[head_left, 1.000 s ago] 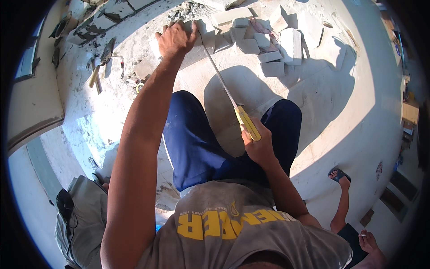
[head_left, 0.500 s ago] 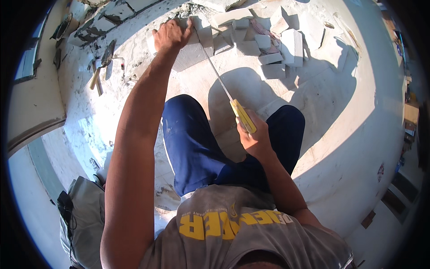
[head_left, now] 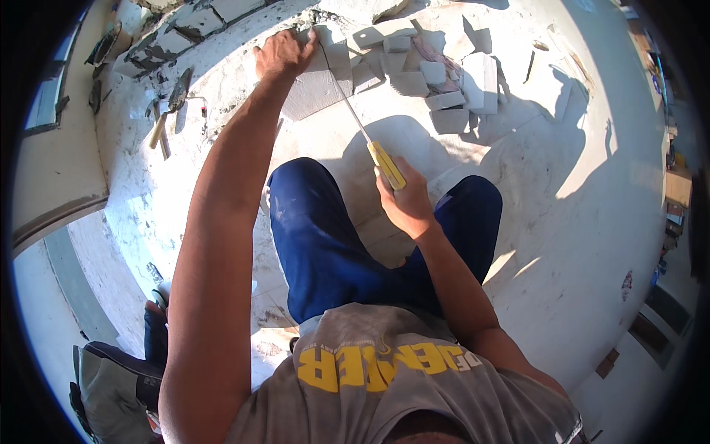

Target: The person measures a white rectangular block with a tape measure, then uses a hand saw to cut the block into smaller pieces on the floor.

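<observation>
A pale grey lightweight block lies on the floor ahead of my knees. My left hand rests on its far part, fingers spread and pressing down. In my right hand is a handsaw, gripped by its yellow handle. Its thin blade slants away to the far left, seen nearly edge-on, and meets the block just right of my left hand. A dark line runs across the block's top at the blade. How deep the blade sits I cannot tell.
Several cut block pieces lie in a heap at the far right. A trowel and a wooden-handled tool lie on the floor to the left. A low block wall runs along the far left. Another person is at the lower left.
My right hand and the saw have moved forward and slightly left along the blade's line. My left hand stays on the block. The person at the lower left has shifted, showing a dark garment or cap.
</observation>
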Demonstrator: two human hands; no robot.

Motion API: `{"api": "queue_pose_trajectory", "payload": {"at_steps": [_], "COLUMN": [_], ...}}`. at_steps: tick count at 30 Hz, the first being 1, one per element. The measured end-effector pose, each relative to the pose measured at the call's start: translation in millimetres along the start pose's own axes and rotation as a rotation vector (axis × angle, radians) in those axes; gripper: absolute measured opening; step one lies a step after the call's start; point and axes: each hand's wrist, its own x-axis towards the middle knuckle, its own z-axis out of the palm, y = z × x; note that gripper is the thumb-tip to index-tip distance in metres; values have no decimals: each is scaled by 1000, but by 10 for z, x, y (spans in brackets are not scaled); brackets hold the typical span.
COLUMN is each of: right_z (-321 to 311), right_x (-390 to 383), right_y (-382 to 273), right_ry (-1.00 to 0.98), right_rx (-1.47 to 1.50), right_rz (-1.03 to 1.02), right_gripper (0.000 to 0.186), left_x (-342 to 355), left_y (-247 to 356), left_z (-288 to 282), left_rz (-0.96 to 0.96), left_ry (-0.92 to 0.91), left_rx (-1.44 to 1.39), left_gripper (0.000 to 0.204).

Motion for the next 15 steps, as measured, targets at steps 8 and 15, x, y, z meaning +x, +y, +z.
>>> {"api": "queue_pose_trajectory", "payload": {"at_steps": [8, 15], "right_z": [204, 160], "right_x": [29, 530], "right_y": [136, 167], "right_ry": [27, -32], "right_rx": [-8, -30], "right_rz": [-51, 44], "right_gripper": [21, 25], "left_x": [66, 21], "left_y": [-56, 56], "left_z": [-21, 97], "left_rz": [-45, 5], "left_ry": [-14, 62], "left_rx": [-48, -30], "left_gripper": [77, 75]}}
